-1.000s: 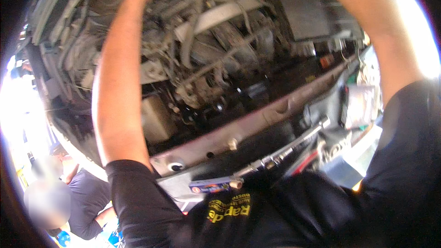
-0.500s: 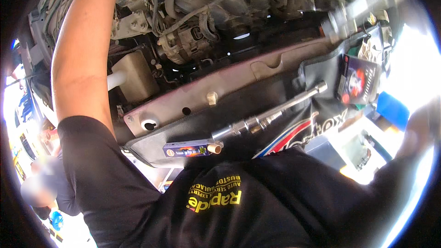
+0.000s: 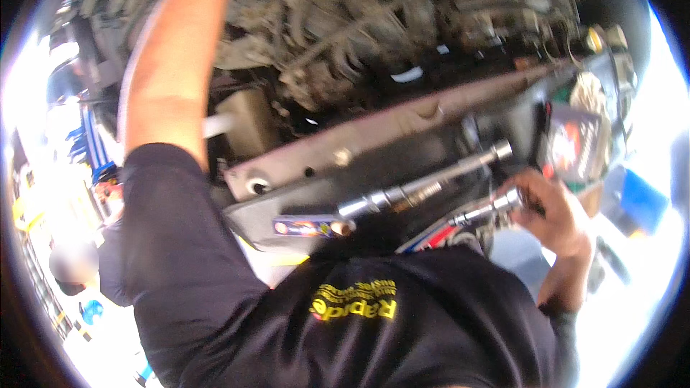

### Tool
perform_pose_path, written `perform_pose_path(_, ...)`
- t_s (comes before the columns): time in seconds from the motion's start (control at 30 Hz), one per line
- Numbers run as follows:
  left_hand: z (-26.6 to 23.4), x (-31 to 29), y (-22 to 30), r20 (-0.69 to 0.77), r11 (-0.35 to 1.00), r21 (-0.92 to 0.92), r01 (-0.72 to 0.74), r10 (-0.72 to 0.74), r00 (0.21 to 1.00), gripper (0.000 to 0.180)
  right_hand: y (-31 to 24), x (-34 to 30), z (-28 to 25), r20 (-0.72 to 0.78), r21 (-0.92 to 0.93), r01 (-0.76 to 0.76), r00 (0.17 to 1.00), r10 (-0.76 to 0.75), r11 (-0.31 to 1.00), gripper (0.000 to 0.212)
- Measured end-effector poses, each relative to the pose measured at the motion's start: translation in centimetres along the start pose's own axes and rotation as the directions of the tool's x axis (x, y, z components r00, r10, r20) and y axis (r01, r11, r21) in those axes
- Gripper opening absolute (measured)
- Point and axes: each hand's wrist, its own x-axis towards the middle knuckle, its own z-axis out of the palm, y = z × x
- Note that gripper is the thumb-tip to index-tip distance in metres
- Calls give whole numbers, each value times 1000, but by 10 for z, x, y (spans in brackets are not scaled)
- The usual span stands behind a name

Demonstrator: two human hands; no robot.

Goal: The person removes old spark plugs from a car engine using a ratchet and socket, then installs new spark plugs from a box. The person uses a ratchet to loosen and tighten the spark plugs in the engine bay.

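Note:
My left forearm [image 3: 172,79] stretches up over the engine bay, and its hand lies beyond the top edge. At the right, my right hand [image 3: 557,215] is closed around a chrome socket tool [image 3: 489,208], whose shaft points left over the black cover; part of it is hidden by the fingers. On the cover [image 3: 388,233] lies a long chrome socket extension [image 3: 438,178]. A spark plug [image 3: 424,194] appears to rest beside it, though blurred. A small purple spark plug box [image 3: 305,226] lies at the extension's left end.
The engine [image 3: 345,57] fills the top behind the metal crossmember [image 3: 402,126]. On the right are a picture box [image 3: 575,140], a pale cloth [image 3: 591,92] and a blue object [image 3: 640,201]. Another person [image 3: 75,262] is at far left.
My right hand has come in from the right edge to above the cover with the chrome socket tool. The blurred chrome object at upper right no longer shows there. The view has shifted.

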Motion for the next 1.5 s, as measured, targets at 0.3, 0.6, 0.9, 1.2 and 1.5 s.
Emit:
perform_pose_path(0.3,1,-2,11,51,977,197,81,-93,994,42,-2,0,19,-197,97,34,980,-14,995,38)
perform_pose_path(0.6,3,-10,26,-18,947,302,113,-113,993,43,-9,-5,11,-109,78,25,994,-16,997,33)
perform_pose_path(0.9,5,-6,20,35,962,89,256,-260,965,45,-2,-4,10,-104,81,36,994,-28,996,35)
perform_pose_path(1.2,13,-2,19,-16,954,130,270,-270,963,51,0,-3,10,-107,186,71,993,-51,980,41)
perform_pose_path(1.5,9,-6,14,21,974,46,224,-225,974,46,8,-2,11,-126,146,88,990,-70,985,42)
